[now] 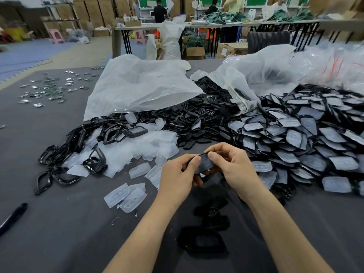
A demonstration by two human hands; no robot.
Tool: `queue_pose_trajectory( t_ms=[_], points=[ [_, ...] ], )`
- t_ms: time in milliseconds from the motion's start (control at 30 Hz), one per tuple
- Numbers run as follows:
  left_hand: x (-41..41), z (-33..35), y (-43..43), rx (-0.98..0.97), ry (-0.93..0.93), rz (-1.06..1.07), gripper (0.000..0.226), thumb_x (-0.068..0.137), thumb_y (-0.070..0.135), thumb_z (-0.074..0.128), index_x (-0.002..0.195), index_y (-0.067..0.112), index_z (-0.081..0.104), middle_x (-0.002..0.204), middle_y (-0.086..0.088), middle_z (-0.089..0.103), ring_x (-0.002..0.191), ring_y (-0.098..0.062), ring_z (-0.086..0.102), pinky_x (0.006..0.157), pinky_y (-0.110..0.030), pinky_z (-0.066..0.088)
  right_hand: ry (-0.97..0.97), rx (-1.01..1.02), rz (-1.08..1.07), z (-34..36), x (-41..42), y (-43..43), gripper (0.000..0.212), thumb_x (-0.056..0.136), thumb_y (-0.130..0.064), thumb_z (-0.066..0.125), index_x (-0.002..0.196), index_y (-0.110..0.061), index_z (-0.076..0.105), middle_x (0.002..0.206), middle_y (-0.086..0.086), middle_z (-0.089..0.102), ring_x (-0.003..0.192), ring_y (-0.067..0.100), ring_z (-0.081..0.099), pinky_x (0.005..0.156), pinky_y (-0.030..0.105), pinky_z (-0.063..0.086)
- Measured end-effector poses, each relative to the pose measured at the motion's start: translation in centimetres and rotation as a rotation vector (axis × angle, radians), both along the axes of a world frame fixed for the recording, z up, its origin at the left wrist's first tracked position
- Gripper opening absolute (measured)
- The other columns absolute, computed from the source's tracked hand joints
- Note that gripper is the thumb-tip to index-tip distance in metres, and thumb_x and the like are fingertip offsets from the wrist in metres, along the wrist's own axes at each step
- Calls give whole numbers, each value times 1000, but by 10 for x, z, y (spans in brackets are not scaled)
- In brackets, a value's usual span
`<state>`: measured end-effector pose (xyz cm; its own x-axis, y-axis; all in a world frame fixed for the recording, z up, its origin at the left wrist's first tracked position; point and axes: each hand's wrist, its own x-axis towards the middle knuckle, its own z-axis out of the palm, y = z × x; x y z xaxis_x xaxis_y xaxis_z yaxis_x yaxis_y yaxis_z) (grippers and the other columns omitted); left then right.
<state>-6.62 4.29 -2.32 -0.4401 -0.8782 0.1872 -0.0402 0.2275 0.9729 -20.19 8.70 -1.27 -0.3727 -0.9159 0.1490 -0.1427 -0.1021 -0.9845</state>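
1. Black frame with its clear pad (204,164) is held up over the grey table (65,239), low in the middle of the view, between both hands
2. Far left, a dark pen (13,215) lies near the table's edge, and small metal and green parts (49,89) are scattered well behind it
3. Left of centre, loose black frames (94,160) lie in a heap mixed with clear pads (126,196), some of which lie apart, nearer the person
4. Behind that heap a clear plastic bag (137,87) lies slumped, its mouth toward a mound of black button pieces (197,113)
5. Left hand (177,174) grips the frame's left end, fingers curled under it and thumb pressed on top
6. Right hand (234,166) pinches the right end, thumb on the pad and fingers curled behind
7. Below the hands, blurred dark parts (201,241) lie on the table
8. To the right, a wide pile of fitted frames (295,138) spreads to the view's edge, touching a second bag (256,75) behind it
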Motion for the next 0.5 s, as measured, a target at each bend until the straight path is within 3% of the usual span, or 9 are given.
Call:
queue_pose_trajectory(
  t_ms=[233,367,500],
  points=[
    [-3,-1,0,43,33,12,22,98,15,53,86,21,69,59,4,67,42,-9,59,44,-16,45,83,-8,-41,1,3,-1,17,93,-5,58,81,-16,64,71,-2,62,62,1,55,61,14,46],
    [-3,0,0,78,55,7,21,99,15,51,87,19,69,60,1,68,42,-11,59,44,-18,46,88,42,19,2,2,1,11,95,-18,56,86,-15,62,71,4,59,66,15,53,65,31,45],
    [-2,1,0,86,66,-7,28,100,17,49,81,14,68,61,-3,67,40,-13,58,43,-19,45,196,22,17,3,2,2,8,93,-12,58,87,-13,63,72,-2,63,68,10,58,68,29,48]
  ],
)
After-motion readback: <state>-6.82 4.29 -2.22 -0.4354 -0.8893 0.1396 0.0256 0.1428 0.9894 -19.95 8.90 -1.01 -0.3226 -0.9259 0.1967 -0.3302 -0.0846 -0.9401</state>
